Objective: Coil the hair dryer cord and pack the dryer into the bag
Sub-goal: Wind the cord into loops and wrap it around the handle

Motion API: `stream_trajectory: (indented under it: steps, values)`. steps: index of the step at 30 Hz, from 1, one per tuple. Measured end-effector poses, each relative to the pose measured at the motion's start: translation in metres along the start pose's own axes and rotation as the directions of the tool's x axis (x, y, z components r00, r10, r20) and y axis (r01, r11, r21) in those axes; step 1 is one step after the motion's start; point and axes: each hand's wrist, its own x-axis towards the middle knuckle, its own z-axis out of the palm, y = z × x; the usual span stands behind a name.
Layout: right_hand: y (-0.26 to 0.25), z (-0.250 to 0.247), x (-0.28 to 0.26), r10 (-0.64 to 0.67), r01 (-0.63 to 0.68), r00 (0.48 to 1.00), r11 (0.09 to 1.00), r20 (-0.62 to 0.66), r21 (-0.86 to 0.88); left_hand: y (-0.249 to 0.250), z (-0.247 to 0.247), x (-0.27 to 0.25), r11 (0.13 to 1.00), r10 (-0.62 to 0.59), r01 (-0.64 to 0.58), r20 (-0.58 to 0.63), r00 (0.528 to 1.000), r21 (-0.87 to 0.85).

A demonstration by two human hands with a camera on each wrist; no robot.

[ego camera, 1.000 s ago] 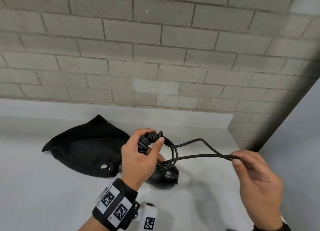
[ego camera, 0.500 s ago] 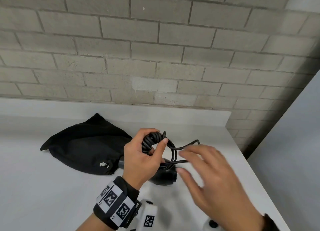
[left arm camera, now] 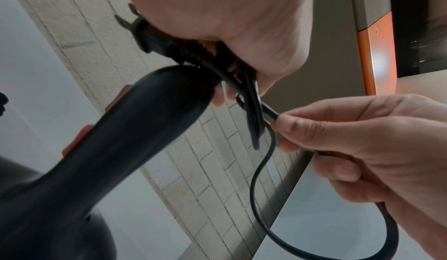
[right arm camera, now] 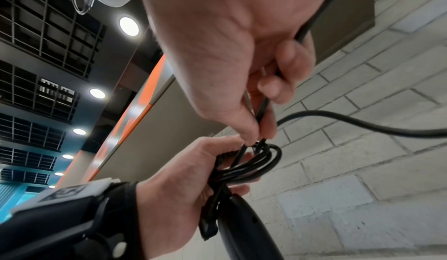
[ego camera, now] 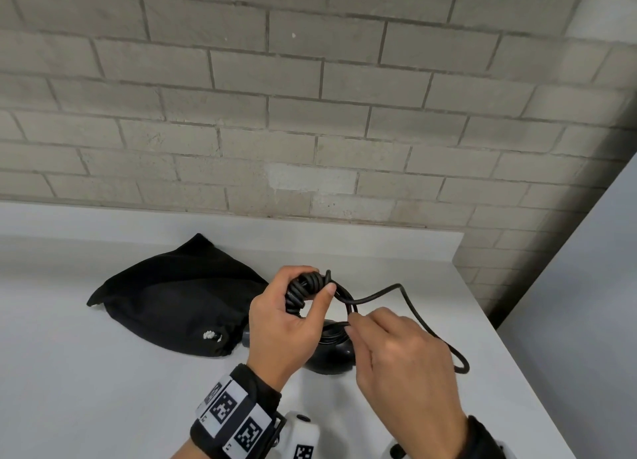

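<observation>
The hair dryer [ego camera: 331,351] hangs above the white surface [ego camera: 103,389] near its right edge, its cord [ego camera: 406,303] bunched in coils within the curled fingers of the left hand [ego camera: 286,327]. The right hand [ego camera: 396,362] pinches a strand just beside the coils, and a loose loop trails toward the right edge. Only the left wrist view shows the plug [left arm camera: 140,33] poking out of the left fist and orange buttons [left arm camera: 77,140] on the handle. The black drawstring bag [ego camera: 179,296] lies toward the surface's back edge, left of the hands.
</observation>
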Motion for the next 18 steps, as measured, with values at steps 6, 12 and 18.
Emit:
stream_trajectory:
  steps: [6, 12, 18]
  values:
    - [-0.007, 0.008, 0.001, 0.137, -0.137, 0.985, 0.990, -0.100, 0.006, 0.002, 0.005, -0.001, 0.993, 0.014, -0.012, -0.017, 1.000, 0.113]
    - [-0.014, 0.018, 0.007, 0.106, -0.106, 0.994, 0.994, -0.019, 0.000, 0.006, 0.008, 0.002, 0.972, 0.100, -0.092, -0.024, 0.995, 0.215]
    - [-0.010, 0.015, 0.014, 0.067, -0.067, 0.997, 0.998, 0.035, 0.000, 0.001, 0.003, 0.004, 0.967, 0.089, -0.077, -0.039, 0.995, 0.241]
